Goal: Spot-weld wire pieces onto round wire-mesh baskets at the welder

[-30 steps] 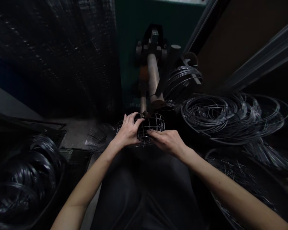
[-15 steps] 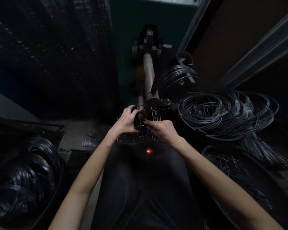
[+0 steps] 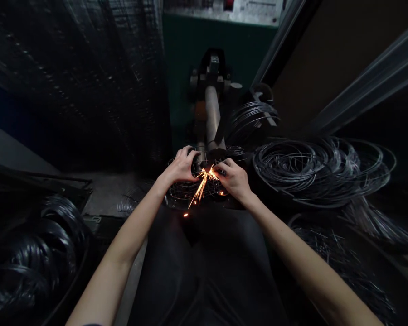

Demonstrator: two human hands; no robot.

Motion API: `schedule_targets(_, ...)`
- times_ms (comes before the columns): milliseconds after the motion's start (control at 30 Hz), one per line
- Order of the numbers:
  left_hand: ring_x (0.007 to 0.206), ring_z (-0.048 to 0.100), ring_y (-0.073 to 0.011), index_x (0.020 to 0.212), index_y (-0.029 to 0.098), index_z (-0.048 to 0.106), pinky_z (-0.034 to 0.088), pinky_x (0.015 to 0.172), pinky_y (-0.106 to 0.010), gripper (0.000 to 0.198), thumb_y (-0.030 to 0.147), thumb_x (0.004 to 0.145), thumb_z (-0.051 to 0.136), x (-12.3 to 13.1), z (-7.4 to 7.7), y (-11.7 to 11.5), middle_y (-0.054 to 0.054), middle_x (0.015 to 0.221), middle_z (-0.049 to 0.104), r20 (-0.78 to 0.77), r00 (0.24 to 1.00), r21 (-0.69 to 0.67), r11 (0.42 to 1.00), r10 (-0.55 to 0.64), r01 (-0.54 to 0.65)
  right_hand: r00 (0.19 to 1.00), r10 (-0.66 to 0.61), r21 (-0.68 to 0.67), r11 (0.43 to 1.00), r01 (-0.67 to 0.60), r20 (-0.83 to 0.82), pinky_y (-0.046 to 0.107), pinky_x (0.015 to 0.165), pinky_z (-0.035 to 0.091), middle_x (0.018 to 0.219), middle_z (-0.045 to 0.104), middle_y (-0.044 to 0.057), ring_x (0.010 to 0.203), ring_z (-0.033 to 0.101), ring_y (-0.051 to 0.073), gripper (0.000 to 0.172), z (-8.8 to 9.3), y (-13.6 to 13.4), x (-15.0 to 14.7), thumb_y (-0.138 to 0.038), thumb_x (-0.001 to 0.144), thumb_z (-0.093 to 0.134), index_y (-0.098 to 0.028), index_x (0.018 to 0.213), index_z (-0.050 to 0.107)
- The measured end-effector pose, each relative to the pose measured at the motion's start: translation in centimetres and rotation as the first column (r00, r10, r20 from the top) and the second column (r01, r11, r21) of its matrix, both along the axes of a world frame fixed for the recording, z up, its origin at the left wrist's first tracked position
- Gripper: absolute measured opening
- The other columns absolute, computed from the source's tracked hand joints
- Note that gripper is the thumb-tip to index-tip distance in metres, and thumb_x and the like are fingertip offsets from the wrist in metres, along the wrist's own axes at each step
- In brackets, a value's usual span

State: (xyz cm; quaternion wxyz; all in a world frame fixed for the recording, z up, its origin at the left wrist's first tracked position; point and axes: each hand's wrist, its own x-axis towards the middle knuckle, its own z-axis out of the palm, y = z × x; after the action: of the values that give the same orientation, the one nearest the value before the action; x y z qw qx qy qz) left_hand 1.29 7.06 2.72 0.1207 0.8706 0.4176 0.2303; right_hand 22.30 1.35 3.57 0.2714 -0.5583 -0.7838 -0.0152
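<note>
A round wire mesh basket (image 3: 185, 192) sits under the tip of a welding machine's cylindrical arm (image 3: 212, 117). My left hand (image 3: 180, 166) grips the basket's left rim. My right hand (image 3: 234, 179) grips its right rim. Orange sparks (image 3: 202, 179) fly from the spot between my hands, where the arm's tip meets the wire. My dark apron fills the bottom centre.
A big pile of loose wire rings (image 3: 319, 167) lies to the right, with more rings (image 3: 253, 117) hung beside the machine. Short wire pieces (image 3: 329, 244) lie at the lower right. Black wire coils (image 3: 34, 253) fill a bin at the lower left. Dark mesh sheets (image 3: 88, 68) stand at the left.
My hands have pushed the basket up and forward under the arm's tip. A single glowing spark half a second ago has become a burst of sparks.
</note>
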Motion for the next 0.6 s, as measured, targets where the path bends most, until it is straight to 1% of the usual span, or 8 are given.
schedule_targets(167,0.135,0.029,-0.0402,0.132,0.016,0.04,0.029,0.109,-0.058,0.098,0.04,0.049,0.086,-0.3,0.2,0.2,-0.021,0.141,0.032,0.048,0.999,-0.073,0.997,-0.005,0.008,0.994,0.073,-0.028,0.997,-0.076,-0.08,0.024,0.062,0.042,0.09,0.064,0.004,0.076,0.06,0.017,0.018,1.3,0.8,1.0,-0.032,0.088,0.057,-0.021,0.098,0.069)
schedule_targets(233,0.138,0.025,-0.0394,0.141,0.021,0.03,0.028,0.11,-0.058,0.112,0.046,0.048,0.086,-1.1,0.6,0.2,-0.019,0.147,0.028,0.137,0.99,-0.169,0.984,-0.037,0.06,0.994,0.091,-0.019,0.996,-0.092,-0.062,0.026,0.066,0.044,0.094,0.065,0.006,0.079,0.06,0.018,0.02,2.4,2.2,1.7,-0.028,0.089,0.054,-0.02,0.102,0.068)
schedule_targets(300,0.139,0.028,-0.0349,0.147,0.024,0.019,0.031,0.11,-0.053,0.114,0.051,0.056,0.082,-2.2,0.8,0.6,-0.016,0.15,0.029,0.269,0.963,-0.261,0.963,0.003,0.07,0.996,0.09,-0.027,0.996,-0.089,0.023,0.026,0.068,0.044,0.098,0.066,0.008,0.081,0.061,0.019,0.024,3.5,4.5,2.3,-0.023,0.09,0.05,-0.019,0.106,0.068)
schedule_targets(367,0.133,0.04,-0.0284,0.147,0.022,0.025,0.035,0.109,-0.046,0.088,0.052,0.075,0.067,-3.2,0.5,1.4,-0.013,0.144,0.042,0.363,0.921,-0.335,0.942,0.141,-0.012,0.982,0.114,-0.107,0.989,-0.098,0.151,0.026,0.069,0.044,0.1,0.067,0.009,0.082,0.062,0.019,0.028,4.2,7.5,2.7,-0.018,0.089,0.048,-0.018,0.109,0.067)
schedule_targets(433,0.121,0.054,-0.0234,0.134,0.02,0.048,0.039,0.106,-0.04,0.054,0.044,0.086,0.054,-3.8,-0.1,2.6,-0.009,0.129,0.059,0.358,0.901,-0.387,0.917,0.244,-0.095,0.942,0.202,-0.253,0.958,-0.133,0.27,0.025,0.07,0.046,0.097,0.07,0.008,0.083,0.064,0.02,0.028,4.3,10.3,2.8,-0.016,0.087,0.051,-0.018,0.107,0.069)
schedule_targets(467,0.114,0.059,-0.0218,0.124,0.02,0.059,0.042,0.104,-0.037,0.042,0.04,0.087,0.052,-3.9,-0.5,3.2,-0.006,0.12,0.065,0.336,0.905,-0.393,0.912,0.26,-0.116,0.915,0.26,-0.326,0.933,-0.155,0.308,0.025,0.071,0.047,0.094,0.071,0.007,0.084,0.064,0.02,0.026,4.1,11.5,2.7,-0.016,0.085,0.053,-0.018,0.104,0.07)
schedule_targets(533,0.103,0.064,-0.0202,0.108,0.021,0.069,0.047,0.097,-0.032,0.029,0.035,0.086,0.056,-3.9,-1.2,4.3,-0.003,0.108,0.071,0.275,0.93,-0.375,0.918,0.244,-0.13,0.882,0.339,-0.393,0.898,-0.199,0.327,0.026,0.071,0.049,0.087,0.072,0.005,0.083,0.065,0.021,0.021,3.3,13.4,2.5,-0.015,0.081,0.058,-0.019,0.096,0.072)
schedule_targets(600,0.098,0.066,-0.0194,0.104,0.022,0.071,0.048,0.093,-0.03,0.024,0.03,0.086,0.057,-3.6,-1.5,5.1,-0.002,0.103,0.072,0.207,0.942,-0.317,0.929,0.266,-0.192,0.903,0.311,-0.312,0.925,-0.216,0.295,0.027,0.069,0.05,0.079,0.072,0.004,0.078,0.065,0.021,0.017,2.3,14.4,2.3,-0.015,0.08,0.059,-0.019,0.088,0.074)
